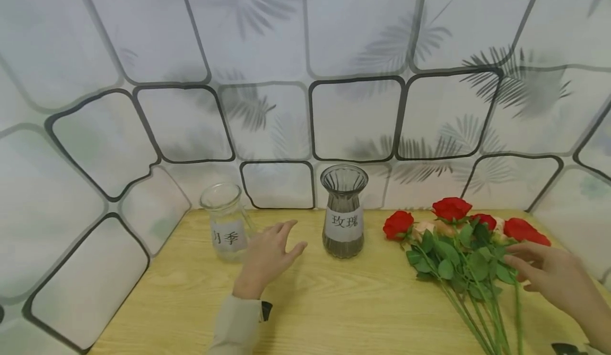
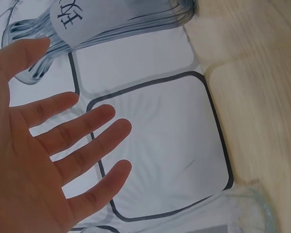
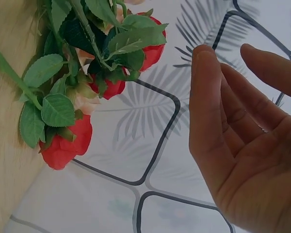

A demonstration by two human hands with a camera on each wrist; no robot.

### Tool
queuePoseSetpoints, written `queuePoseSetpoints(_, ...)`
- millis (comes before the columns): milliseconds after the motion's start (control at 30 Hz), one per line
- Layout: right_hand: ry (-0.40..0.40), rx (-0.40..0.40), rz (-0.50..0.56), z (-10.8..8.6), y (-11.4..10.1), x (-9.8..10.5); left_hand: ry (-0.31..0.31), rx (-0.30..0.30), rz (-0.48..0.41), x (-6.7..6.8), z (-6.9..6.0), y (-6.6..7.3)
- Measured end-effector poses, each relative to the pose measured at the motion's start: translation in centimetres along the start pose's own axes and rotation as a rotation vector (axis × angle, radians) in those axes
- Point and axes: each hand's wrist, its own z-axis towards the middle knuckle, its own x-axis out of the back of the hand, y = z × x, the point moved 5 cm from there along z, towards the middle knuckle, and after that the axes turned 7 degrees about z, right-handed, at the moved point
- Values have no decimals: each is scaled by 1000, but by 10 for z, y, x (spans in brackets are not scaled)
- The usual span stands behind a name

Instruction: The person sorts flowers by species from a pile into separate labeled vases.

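Observation:
My left hand (image 1: 268, 257) hovers between two glass vases with its fingers spread, holding nothing. Just left of it stands the clear vase (image 1: 220, 198) with a white label, partly hidden by the hand. The grey ribbed vase (image 1: 345, 201), also labelled, is upright to its right. On the right lies a bunch of red roses (image 1: 452, 209) and pale peach ones, with green leaves (image 1: 446, 251) and long stems (image 1: 496, 318) toward me. Beside the leaves is my right hand (image 1: 553, 275); the right wrist view shows its fingers (image 3: 206, 97) loosely bent, apart from the flowers.
A light wood table (image 1: 305, 312) carries everything. Behind and to the left, a wall covering (image 1: 272, 127) with dark rounded outlines and grey leaf prints rises close to the vases.

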Motion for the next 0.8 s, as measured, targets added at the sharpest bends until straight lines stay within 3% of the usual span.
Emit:
queuePoseSetpoints(133,3,-2,8,-1,-2,-2,-5,-22,-10,-9,7,6)
queuePoseSetpoints(433,18,21,0,1,-6,-4,-3,24,-124,-23,19,13)
queuePoseSetpoints(633,7,17,2,2,-7,-5,-46,78,-192,-30,25,15)
queuePoseSetpoints(800,5,13,4,2,-7,-4,-128,130,-313,-41,28,17)
